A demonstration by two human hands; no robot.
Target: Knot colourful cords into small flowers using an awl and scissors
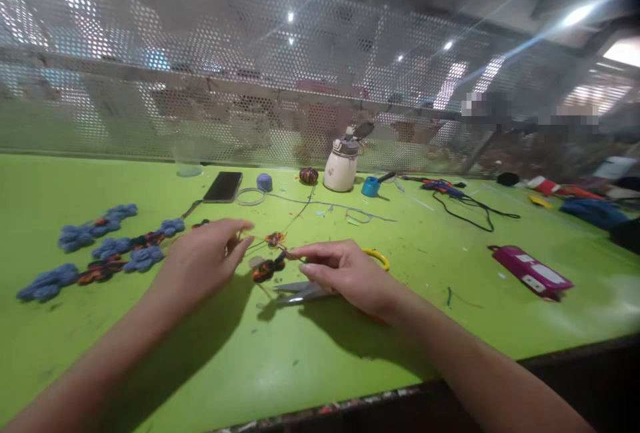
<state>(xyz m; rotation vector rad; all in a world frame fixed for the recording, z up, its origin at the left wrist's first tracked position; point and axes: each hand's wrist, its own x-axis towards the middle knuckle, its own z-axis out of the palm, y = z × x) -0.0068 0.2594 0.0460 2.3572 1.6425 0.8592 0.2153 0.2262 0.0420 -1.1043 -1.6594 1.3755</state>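
My left hand (205,253) is curled, with thin yarn running from its fingers toward a small orange-and-black crocheted flower (275,239). My right hand (345,271) pinches the end of a dark crocheted piece (269,269) with orange patches, held just above the table. A strand leads back from the flower to a multicoloured yarn ball (309,175). Scissors (305,293) with a yellow handle loop lie beneath my right hand, which partly hides them. Left of my left hand are crocheted strips (143,257) of blue and orange-black flowers.
On the green table (240,366) are a phone (223,187), a blue yarn ball (265,182), a white bottle (341,167), a blue pot (371,186), a glue gun (443,187) with its cord, and a purple power strip (531,271). A perforated metal screen (240,106) stands behind.
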